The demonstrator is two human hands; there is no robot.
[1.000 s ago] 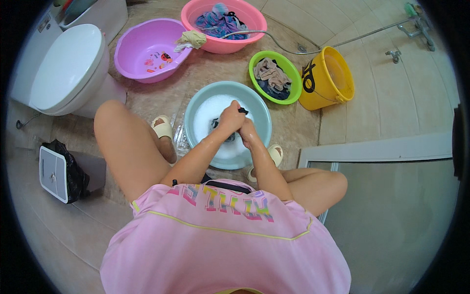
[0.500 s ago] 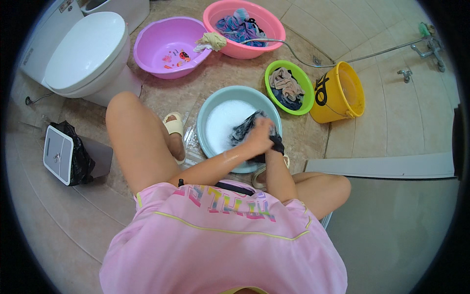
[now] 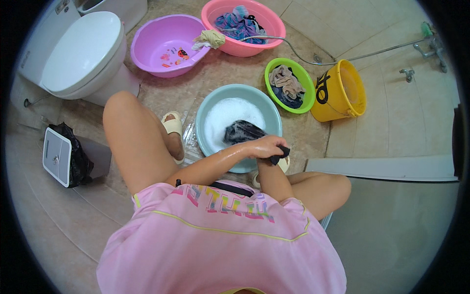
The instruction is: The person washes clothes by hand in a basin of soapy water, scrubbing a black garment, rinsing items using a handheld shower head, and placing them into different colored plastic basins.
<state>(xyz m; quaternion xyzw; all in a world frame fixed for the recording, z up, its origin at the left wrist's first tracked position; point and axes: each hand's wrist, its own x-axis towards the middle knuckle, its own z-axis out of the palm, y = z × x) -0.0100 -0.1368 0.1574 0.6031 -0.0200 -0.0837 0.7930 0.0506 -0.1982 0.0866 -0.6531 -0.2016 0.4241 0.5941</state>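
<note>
My left hand (image 3: 267,146) reaches across to the right edge of a light blue basin (image 3: 203,139). Its fingers are closed on a wet black garment (image 3: 244,131). One bunched end of the cloth sticks out beyond these fingers; the rest trails into white suds (image 3: 215,117) in the basin. My right forearm (image 3: 272,180) comes up from below and meets the left hand at the rim. The left hand and the cloth hide my right hand, so its fingers do not show.
Beyond the basin stand a purple basin (image 3: 142,56) with a cloth on its rim, a pink basin (image 3: 276,29) of clothes, a green basin (image 3: 309,90) of clothes and a yellow bucket (image 3: 325,110). A toilet (image 3: 83,54) and a bin (image 3: 95,157) are at left. A shower hose (image 3: 382,54) hangs across.
My left hand has moved down and right, from over the suds to the rim, drawing the black garment along. The garment now lies more stretched out across the suds.
</note>
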